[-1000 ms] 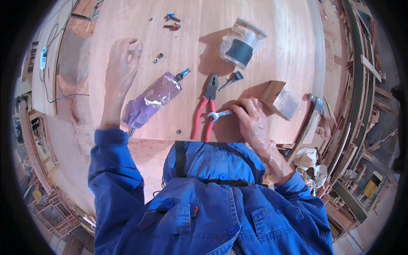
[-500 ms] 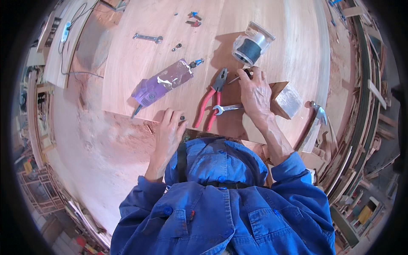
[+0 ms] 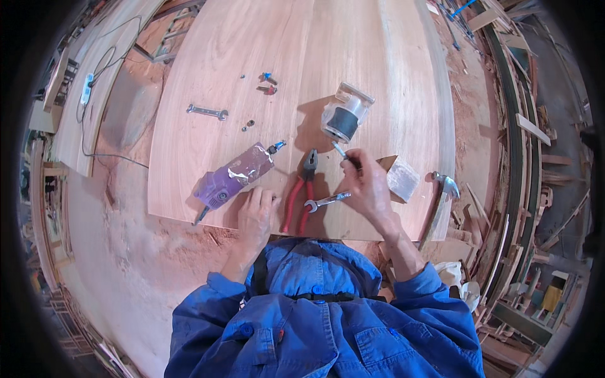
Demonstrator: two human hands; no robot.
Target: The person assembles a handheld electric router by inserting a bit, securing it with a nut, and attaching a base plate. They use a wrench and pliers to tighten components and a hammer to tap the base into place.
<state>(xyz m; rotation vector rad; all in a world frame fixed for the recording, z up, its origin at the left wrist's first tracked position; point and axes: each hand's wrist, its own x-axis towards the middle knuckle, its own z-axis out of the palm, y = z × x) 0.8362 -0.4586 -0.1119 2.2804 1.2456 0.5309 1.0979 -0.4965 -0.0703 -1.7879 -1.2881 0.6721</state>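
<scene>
My right hand (image 3: pixel 370 189) pinches a slim rod (image 3: pixel 339 149) with a pale shaft and a dark end, pointing up-left toward the clear-and-black router base (image 3: pixel 344 118). My left hand (image 3: pixel 255 213) rests at the table's near edge with its fingers curled; what they hold, if anything, is hidden. Beside it lies the purple trim router body (image 3: pixel 232 179), its collet end facing up-right. Between my hands are red-handled pliers (image 3: pixel 309 173), with an open-end wrench (image 3: pixel 329 200) touching one handle. A block with a silvery face (image 3: pixel 403 179) stands right of my right hand.
On the wooden tabletop (image 3: pixel 265 38) lie another wrench (image 3: pixel 207 112), small nuts (image 3: pixel 250 123) and red and blue router bits (image 3: pixel 268 84). A claw hammer (image 3: pixel 446 184) lies by the right edge. A power strip (image 3: pixel 86 89) with a cord is far left; timber is stacked at right.
The view has shifted, so the tabletop sits lower in the picture. My right hand has turned the rod up toward the router base. The small dark piece at my left fingers no longer shows clearly.
</scene>
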